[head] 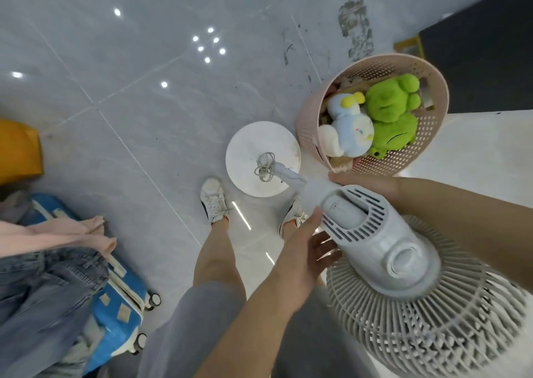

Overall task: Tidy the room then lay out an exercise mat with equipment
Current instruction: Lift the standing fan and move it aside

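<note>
While we look down at the floor [129, 60], we log: fan [383, 250], near right, base [261, 155] on tiles between shoes and pink basket [432, 135] of plush toys. Left hand [310, 247] cups the motor housing, fingers curled under it. Right hand [366, 185] behind the neck; grip unclear. Blue suitcase [121, 305] near left.

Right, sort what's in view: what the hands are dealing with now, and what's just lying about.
In hand:
standing fan
left hand under the fan's motor housing
right hand behind its neck

Lying about:
pink basket of plush toys
blue suitcase
jeans
yellow object at the left edge
</note>
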`<action>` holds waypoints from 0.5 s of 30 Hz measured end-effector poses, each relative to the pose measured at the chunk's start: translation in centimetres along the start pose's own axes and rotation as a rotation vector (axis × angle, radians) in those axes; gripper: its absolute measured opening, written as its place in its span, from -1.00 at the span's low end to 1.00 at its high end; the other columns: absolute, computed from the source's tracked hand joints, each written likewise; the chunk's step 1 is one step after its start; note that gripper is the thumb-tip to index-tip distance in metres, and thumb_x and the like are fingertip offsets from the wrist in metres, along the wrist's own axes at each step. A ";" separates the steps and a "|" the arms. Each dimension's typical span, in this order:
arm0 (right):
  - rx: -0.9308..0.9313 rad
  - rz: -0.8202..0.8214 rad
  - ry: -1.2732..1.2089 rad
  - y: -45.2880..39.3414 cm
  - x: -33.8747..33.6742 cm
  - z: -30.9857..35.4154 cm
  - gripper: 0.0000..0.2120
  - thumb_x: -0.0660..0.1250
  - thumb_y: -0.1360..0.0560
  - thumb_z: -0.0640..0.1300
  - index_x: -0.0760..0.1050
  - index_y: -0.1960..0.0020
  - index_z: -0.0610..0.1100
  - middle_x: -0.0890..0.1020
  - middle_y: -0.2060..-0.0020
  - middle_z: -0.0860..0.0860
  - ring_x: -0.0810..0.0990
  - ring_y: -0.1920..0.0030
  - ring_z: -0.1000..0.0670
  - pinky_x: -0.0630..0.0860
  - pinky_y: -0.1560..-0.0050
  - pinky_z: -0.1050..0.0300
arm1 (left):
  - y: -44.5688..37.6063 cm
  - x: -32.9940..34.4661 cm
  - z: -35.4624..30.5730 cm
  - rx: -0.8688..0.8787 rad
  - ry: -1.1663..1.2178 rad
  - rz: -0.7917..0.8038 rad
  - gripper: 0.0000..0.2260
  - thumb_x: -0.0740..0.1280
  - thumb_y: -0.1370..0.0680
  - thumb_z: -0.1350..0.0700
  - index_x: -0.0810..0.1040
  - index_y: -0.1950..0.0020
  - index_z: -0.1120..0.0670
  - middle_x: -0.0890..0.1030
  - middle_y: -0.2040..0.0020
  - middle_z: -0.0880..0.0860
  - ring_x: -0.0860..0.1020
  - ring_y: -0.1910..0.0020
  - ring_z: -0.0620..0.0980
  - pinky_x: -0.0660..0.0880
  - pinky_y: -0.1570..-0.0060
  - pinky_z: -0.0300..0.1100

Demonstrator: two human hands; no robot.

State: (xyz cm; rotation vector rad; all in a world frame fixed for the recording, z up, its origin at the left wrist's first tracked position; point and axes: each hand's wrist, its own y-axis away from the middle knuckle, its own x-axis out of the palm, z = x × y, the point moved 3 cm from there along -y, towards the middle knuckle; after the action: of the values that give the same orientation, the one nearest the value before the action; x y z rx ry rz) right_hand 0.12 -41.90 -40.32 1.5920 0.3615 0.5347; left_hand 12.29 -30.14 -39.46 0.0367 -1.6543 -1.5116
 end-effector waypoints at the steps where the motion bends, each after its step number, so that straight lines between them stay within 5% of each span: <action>1: -0.060 0.031 -0.030 0.9 0.1 -0.2 -0.48 0.11 -0.59 0.10 0.42 -0.30 -0.30 0.56 -0.21 -0.25 0.53 -0.21 -0.22 0.38 -0.33 -0.16 | 0.4 0.4 0.0 0.034 -0.008 0.016 -0.47 0.40 -0.45 -0.13 0.44 -0.36 0.04 0.63 -0.16 0.07 0.61 -0.07 0.01 0.55 -0.04 -0.11; 5: -0.286 -0.105 -0.043 6.5 0.7 -1.5 -0.65 0.10 -0.62 0.09 0.52 -0.23 -0.05 0.66 -0.11 -0.02 0.61 -0.17 -0.07 0.48 -0.24 -0.04 | 1.5 2.1 0.1 0.120 -0.044 -0.016 -0.04 0.61 -0.18 -0.14 0.20 -0.48 -0.18 0.47 -0.37 0.04 0.56 -0.22 0.02 0.52 -0.20 -0.01; 8: -0.394 -0.343 0.071 9.7 3.1 -3.0 -0.63 -0.04 -0.63 0.16 0.47 -0.24 0.13 0.57 -0.15 0.17 0.53 -0.16 0.13 0.35 -0.20 0.17 | 1.9 3.0 -0.2 0.115 0.022 -0.003 -0.23 0.53 -0.33 -0.02 0.24 -0.46 -0.12 0.54 -0.30 0.05 0.56 -0.22 0.04 0.51 -0.20 -0.03; 11: -0.334 -0.699 0.232 9.6 4.8 -4.5 -0.61 -0.09 -0.65 0.06 0.47 -0.22 0.06 0.57 -0.12 0.02 0.47 -0.07 -0.01 0.33 -0.09 0.12 | 2.0 3.3 0.7 0.118 0.069 -0.037 -0.46 0.33 -0.53 0.13 0.26 -0.47 -0.10 0.58 -0.25 0.09 0.55 -0.22 0.07 0.49 -0.22 0.00; 15: -0.341 -0.837 0.211 8.8 6.4 -4.1 -0.55 -0.07 -0.64 0.07 0.54 -0.19 -0.03 0.62 -0.13 -0.07 0.52 -0.16 -0.11 0.37 -0.13 0.07 | 1.9 2.4 1.2 0.148 0.087 -0.166 -0.55 0.23 -0.59 0.20 0.27 -0.45 -0.06 0.63 -0.14 0.14 0.63 -0.03 0.06 0.57 -0.05 -0.01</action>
State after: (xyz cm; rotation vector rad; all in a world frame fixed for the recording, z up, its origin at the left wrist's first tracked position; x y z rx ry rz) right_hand 2.50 -35.86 -30.62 0.9336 0.9801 0.0963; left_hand 11.04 -30.05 -36.43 0.3227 -1.7245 -1.4839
